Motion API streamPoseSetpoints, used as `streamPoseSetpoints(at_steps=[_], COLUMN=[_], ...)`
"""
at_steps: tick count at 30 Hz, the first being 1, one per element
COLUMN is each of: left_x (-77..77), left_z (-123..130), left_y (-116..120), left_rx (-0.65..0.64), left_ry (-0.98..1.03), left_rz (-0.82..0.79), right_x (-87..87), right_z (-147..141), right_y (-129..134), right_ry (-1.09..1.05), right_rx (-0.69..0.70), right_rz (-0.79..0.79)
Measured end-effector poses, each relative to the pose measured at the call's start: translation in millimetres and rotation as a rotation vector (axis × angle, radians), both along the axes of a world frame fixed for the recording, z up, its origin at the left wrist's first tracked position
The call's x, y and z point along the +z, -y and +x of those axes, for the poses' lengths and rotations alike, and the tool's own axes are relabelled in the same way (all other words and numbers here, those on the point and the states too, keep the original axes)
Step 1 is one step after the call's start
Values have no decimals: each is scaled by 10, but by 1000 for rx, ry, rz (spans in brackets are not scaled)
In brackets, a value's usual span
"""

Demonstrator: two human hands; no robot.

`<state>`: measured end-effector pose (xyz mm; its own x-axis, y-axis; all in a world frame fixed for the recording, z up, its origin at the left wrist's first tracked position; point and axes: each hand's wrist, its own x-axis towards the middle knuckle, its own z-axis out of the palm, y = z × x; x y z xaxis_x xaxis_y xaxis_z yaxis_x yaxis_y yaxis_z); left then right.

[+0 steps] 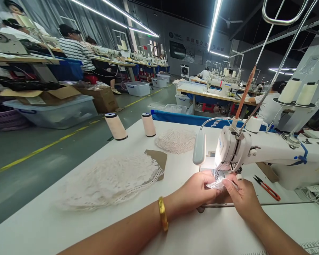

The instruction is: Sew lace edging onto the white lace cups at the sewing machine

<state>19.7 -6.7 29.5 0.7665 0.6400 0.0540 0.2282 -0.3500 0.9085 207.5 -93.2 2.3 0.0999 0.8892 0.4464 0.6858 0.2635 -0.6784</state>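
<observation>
A white sewing machine [271,152] stands on the right of the table, its lamp lighting the needle area. Right at the needle, a small piece of white eyelet lace [216,185] is pinched in my left hand [198,189]. On the lace's other side, the thumb and fingers of my right hand [240,193] are closed on its edge. The exact spot under the presser foot is partly hidden by my fingers. A pile of white lace [114,180] lies to the left, partly over a brown card [159,159]. Thread snips [268,188] with orange handles rest right of my right hand.
Two cream thread cones [116,126] stand at the table's far left edge, near a bundle of off-white lace [177,141]. A ruler [315,248] lies at the lower right. Beyond are plastic bins [55,111], other sewing tables and seated people.
</observation>
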Motion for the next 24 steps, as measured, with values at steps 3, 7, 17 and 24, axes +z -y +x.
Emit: streamPoseSetpoints(at_steps=[3, 7, 17, 24], left_x=[-68, -255, -334, -331], left_z=[-45, -118, -124, -103], left_y=[66, 180, 267, 205], left_rx=[-5, -41, -25, -1], left_ry=[-9, 61, 45, 17], left_rz=[212, 693, 1001, 1008], right_x=[23, 73, 80, 53], right_z=[69, 136, 129, 135], right_y=[43, 106, 149, 93], right_ry=[192, 530, 672, 690], right_rx=[75, 307, 329, 267], right_rz=[49, 138, 166, 201])
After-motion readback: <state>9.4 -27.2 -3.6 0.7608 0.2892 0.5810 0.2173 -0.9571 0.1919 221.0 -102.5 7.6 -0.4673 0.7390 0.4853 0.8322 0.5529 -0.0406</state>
